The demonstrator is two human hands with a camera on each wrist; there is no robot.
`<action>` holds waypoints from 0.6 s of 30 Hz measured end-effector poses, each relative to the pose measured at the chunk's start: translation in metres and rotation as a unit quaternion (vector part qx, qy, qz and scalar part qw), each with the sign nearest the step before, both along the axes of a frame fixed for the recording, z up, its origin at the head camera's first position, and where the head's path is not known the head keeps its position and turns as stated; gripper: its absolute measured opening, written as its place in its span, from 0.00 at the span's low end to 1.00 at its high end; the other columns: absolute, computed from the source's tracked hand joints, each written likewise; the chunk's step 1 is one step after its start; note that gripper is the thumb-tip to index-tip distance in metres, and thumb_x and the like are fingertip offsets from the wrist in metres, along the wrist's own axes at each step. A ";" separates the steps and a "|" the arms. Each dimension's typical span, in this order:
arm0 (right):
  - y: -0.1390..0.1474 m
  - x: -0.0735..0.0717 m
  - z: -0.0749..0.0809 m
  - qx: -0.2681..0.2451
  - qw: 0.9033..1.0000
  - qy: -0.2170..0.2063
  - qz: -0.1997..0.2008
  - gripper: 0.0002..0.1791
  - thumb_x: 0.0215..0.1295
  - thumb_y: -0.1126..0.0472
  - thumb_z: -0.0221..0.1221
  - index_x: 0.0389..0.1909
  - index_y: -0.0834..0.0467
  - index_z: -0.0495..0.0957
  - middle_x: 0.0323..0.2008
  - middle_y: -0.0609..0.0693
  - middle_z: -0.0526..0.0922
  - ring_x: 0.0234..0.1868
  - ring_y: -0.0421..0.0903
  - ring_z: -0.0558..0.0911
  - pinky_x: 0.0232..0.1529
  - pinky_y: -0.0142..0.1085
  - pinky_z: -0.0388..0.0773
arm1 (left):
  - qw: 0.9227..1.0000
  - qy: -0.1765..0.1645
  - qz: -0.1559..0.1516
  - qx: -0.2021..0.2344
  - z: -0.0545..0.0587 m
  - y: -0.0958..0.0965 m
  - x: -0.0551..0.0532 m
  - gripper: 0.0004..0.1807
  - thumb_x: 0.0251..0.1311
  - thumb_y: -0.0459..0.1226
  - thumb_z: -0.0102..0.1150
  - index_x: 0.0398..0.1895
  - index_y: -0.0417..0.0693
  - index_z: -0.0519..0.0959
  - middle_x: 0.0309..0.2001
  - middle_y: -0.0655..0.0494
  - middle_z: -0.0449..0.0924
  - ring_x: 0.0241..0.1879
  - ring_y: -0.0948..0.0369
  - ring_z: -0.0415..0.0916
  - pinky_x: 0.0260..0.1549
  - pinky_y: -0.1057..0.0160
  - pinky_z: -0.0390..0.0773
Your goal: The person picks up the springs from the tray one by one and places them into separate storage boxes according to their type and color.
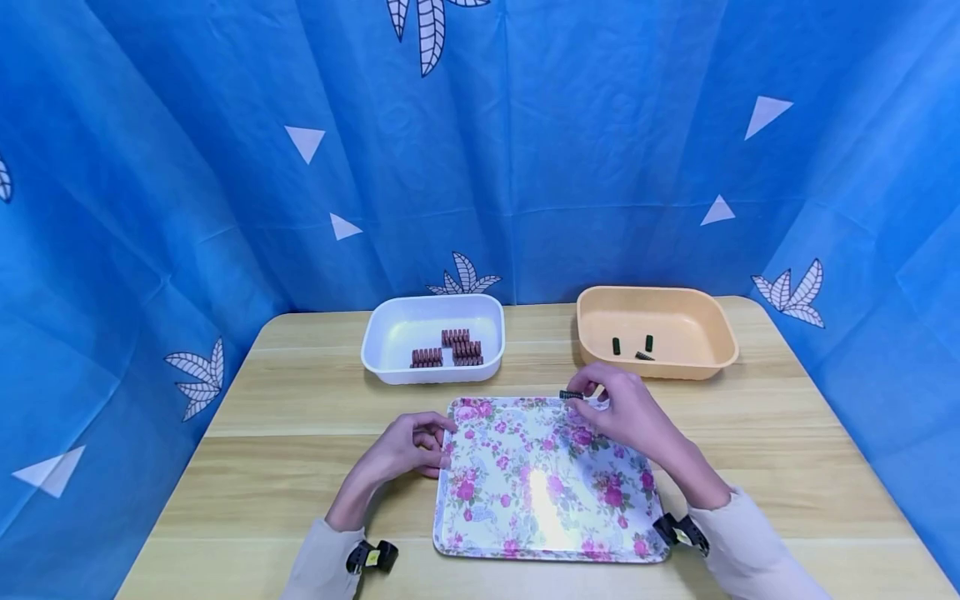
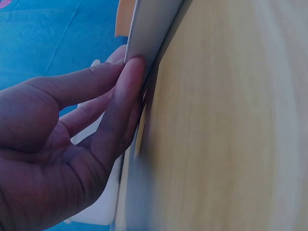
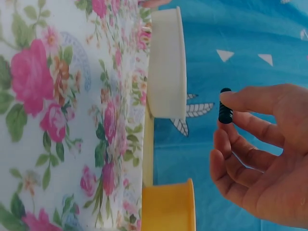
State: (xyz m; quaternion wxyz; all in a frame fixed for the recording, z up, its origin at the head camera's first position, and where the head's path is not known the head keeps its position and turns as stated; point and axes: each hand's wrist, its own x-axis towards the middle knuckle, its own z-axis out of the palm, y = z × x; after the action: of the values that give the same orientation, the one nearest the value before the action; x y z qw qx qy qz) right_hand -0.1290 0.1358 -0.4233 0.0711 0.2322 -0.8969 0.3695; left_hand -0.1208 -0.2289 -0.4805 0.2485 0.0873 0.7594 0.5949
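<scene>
My right hand (image 1: 617, 402) pinches a small dark green coil spring (image 1: 572, 395) between thumb and fingertips, above the far edge of a flower-patterned tray (image 1: 517, 492). In the right wrist view the spring (image 3: 225, 106) stands out clear of the tray, with dark rings along its length. My left hand (image 1: 405, 446) grips the tray's left rim near its far corner. In the left wrist view the thumb and fingers pinch that rim (image 2: 147, 43); some fingertips are hidden behind it.
A white bin (image 1: 382, 350) at the back left holds several reddish-brown springs (image 1: 465, 350). To its right stands an orange-yellow bin (image 1: 675, 325) with 3 dark green pieces (image 1: 648, 342) inside. A blue patterned curtain (image 1: 525, 150) surrounds the wooden table (image 1: 255, 450).
</scene>
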 end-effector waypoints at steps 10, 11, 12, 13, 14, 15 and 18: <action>0.014 -0.003 0.000 -0.042 0.999 -0.011 -0.023 0.09 0.61 0.70 0.70 0.39 0.56 0.84 0.35 0.45 0.86 0.36 0.43 0.84 0.32 0.35 0.87 | 1.000 0.003 0.000 -0.005 0.000 0.000 0.000 0.25 0.55 0.21 0.70 0.58 0.33 0.78 0.36 0.44 0.76 0.28 0.58 0.78 0.31 0.54 0.91; 0.016 -0.004 0.000 -0.042 0.999 -0.008 -0.026 0.09 0.61 0.70 0.70 0.39 0.56 0.84 0.35 0.46 0.86 0.36 0.43 0.84 0.32 0.36 0.87 | 1.000 0.004 0.000 -0.005 0.000 0.000 0.000 0.25 0.55 0.21 0.70 0.58 0.32 0.78 0.36 0.44 0.76 0.28 0.58 0.78 0.31 0.54 0.91; 0.017 -0.004 0.000 -0.042 0.999 -0.006 -0.028 0.09 0.61 0.70 0.70 0.40 0.57 0.84 0.35 0.46 0.86 0.35 0.43 0.84 0.33 0.36 0.87 | 1.000 0.004 0.000 -0.006 0.000 0.000 0.000 0.25 0.55 0.21 0.70 0.57 0.33 0.78 0.36 0.44 0.76 0.28 0.58 0.78 0.31 0.54 0.91; 0.018 -0.004 0.000 -0.042 0.999 -0.004 -0.031 0.08 0.62 0.70 0.70 0.40 0.56 0.84 0.35 0.45 0.86 0.35 0.43 0.83 0.33 0.37 0.87 | 1.000 0.004 0.001 -0.007 0.000 0.000 0.000 0.25 0.55 0.21 0.71 0.57 0.33 0.79 0.36 0.44 0.76 0.28 0.58 0.78 0.31 0.54 0.91; 0.019 -0.005 0.000 -0.041 0.999 -0.004 -0.035 0.08 0.62 0.69 0.70 0.40 0.56 0.85 0.36 0.45 0.86 0.36 0.43 0.83 0.33 0.36 0.87 | 1.000 0.004 0.001 -0.007 0.000 0.000 0.000 0.25 0.55 0.22 0.71 0.57 0.33 0.79 0.36 0.44 0.76 0.28 0.58 0.78 0.31 0.54 0.91; 0.021 -0.005 0.001 -0.040 0.998 -0.004 -0.038 0.08 0.63 0.68 0.70 0.41 0.56 0.85 0.36 0.45 0.86 0.36 0.43 0.83 0.34 0.36 0.86 | 1.000 0.004 0.001 -0.008 0.000 0.000 0.000 0.25 0.55 0.22 0.71 0.57 0.33 0.79 0.36 0.44 0.76 0.28 0.58 0.77 0.30 0.54 0.91; 0.026 -0.006 0.001 -0.040 0.998 -0.008 -0.047 0.08 0.64 0.67 0.69 0.43 0.56 0.85 0.37 0.45 0.86 0.37 0.43 0.83 0.35 0.34 0.86 | 1.000 0.004 0.001 -0.008 0.001 0.000 0.000 0.25 0.55 0.22 0.71 0.58 0.33 0.79 0.36 0.43 0.76 0.28 0.58 0.78 0.31 0.54 0.91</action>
State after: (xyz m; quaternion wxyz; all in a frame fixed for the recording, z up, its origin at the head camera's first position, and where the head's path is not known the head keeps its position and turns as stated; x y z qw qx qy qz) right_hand -0.1354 0.1613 -0.4222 0.0908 0.1839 -0.8917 0.4035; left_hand -0.1208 -0.2293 -0.4799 0.2456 0.0865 0.7652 0.5888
